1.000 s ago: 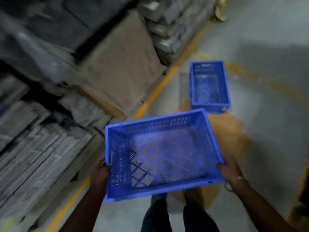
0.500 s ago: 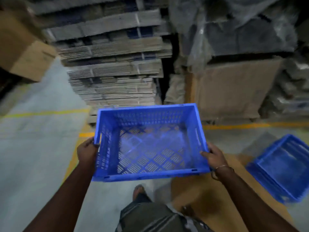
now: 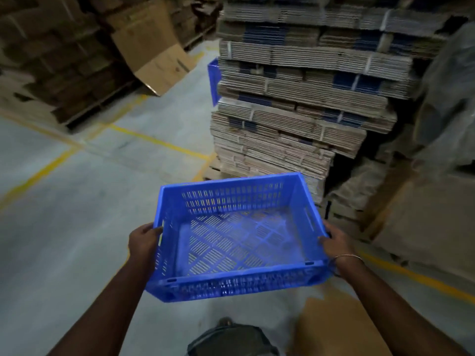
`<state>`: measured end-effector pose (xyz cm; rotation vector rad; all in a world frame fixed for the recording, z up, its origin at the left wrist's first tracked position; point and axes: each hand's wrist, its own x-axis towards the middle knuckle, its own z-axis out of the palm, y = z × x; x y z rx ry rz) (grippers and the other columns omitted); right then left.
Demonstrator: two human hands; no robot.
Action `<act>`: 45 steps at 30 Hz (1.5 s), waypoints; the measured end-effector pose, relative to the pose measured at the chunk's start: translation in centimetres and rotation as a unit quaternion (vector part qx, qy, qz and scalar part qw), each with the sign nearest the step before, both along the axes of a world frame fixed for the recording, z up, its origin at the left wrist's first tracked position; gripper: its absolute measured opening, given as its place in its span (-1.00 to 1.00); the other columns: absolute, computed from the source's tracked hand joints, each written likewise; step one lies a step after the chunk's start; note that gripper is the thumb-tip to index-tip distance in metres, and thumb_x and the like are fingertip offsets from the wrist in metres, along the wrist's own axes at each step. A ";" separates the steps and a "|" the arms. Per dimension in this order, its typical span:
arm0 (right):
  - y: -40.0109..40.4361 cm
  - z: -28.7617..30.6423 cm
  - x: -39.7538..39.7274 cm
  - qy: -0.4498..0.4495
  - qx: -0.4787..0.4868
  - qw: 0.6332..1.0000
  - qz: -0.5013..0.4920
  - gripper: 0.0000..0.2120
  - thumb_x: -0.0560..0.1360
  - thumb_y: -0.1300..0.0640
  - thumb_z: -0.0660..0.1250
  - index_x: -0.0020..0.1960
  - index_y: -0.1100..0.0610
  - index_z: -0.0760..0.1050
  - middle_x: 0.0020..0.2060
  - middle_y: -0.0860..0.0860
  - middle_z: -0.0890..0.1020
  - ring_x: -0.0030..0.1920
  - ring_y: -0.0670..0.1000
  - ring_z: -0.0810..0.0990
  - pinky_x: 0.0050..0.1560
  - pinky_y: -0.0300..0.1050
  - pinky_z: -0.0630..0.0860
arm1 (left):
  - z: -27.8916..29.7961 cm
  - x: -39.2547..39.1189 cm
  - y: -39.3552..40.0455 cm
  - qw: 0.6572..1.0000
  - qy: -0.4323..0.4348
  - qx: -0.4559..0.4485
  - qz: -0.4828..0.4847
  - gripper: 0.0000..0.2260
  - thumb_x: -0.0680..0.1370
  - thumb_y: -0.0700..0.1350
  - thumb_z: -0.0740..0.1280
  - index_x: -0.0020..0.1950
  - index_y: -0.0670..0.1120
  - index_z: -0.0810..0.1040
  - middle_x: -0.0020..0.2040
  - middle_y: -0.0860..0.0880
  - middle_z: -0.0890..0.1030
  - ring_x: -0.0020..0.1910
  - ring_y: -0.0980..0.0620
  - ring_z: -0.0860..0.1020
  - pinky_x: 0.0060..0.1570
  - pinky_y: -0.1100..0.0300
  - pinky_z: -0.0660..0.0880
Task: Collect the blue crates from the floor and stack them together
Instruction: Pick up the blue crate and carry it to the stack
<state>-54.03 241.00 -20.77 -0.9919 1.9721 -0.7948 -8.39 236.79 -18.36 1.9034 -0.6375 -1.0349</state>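
Half a second ago we faced the cardboard wall with a second blue crate on the floor at our right; now we have swung further left, that floor crate has dropped out of view, and an open aisle lies ahead. Starting at the left, dark pallets of cardboard and a leaning flattened box (image 3: 154, 55) border a grey concrete floor (image 3: 64, 214) crossed by yellow lines (image 3: 159, 142). Our left hand (image 3: 144, 242) grips the left end of the blue crate (image 3: 236, 240), fingers curled round its wall at the handle slot, much as it did a moment ago. The crate is carried in front of us at about waist height, open side up, empty, tilted a little toward us, clear of the floor. Above and behind it, a sliver of another blue crate edge (image 3: 214, 80) now shows past the corner of the tall stack of bundled cardboard sheets (image 3: 295, 104); it was not in view earlier, and we judge it may mark where the crates are being gathered, though too little shows to be sure. Our right hand (image 3: 334, 240), a thin bangle (image 3: 347, 256) at the wrist, holds the right end, thumb over the rim and fingers wrapped beneath. We read the turn as carrying this one off to be stacked; the crate left behind remains to be fetched.
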 end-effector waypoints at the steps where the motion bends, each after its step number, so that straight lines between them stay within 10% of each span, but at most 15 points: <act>1: -1.7 -0.4 1.2 0.021 0.000 1.000 0.018 -0.50 0.39 0.33 0.22 0.31 0.11 0.51 0.02 0.12 0.62 0.00 0.16 0.60 -0.01 0.03 0.51 | 0.2 1.5 -0.9 1.000 -0.017 0.003 0.004 -0.83 0.37 -0.21 0.44 -0.06 -0.12 0.71 -0.23 -0.19 0.68 -0.31 -0.11 0.63 -0.12 -0.19 0.62; 17: -25.7 1.4 16.6 0.251 -0.047 0.933 0.253 -0.26 0.43 0.23 0.31 0.54 0.03 0.13 0.02 0.29 0.61 -0.02 0.30 0.60 -0.07 0.13 0.55 | 1.7 16.7 -15.1 0.983 -0.169 0.034 0.056 -0.73 0.38 -0.14 0.43 0.07 -0.05 0.69 -0.18 -0.11 0.68 -0.16 -0.14 0.66 -0.05 -0.02 0.59; 45: -78.1 2.9 48.4 0.215 -0.066 0.917 0.329 -0.32 0.40 0.16 0.33 0.49 -0.10 0.26 0.24 0.21 0.57 0.15 0.24 0.59 0.12 0.05 0.53 | 1.5 47.2 -56.9 0.977 -0.174 0.073 0.095 -0.58 0.28 0.12 0.35 0.04 -0.06 0.68 -0.16 -0.08 0.70 -0.16 -0.13 0.67 -0.06 -0.05 0.60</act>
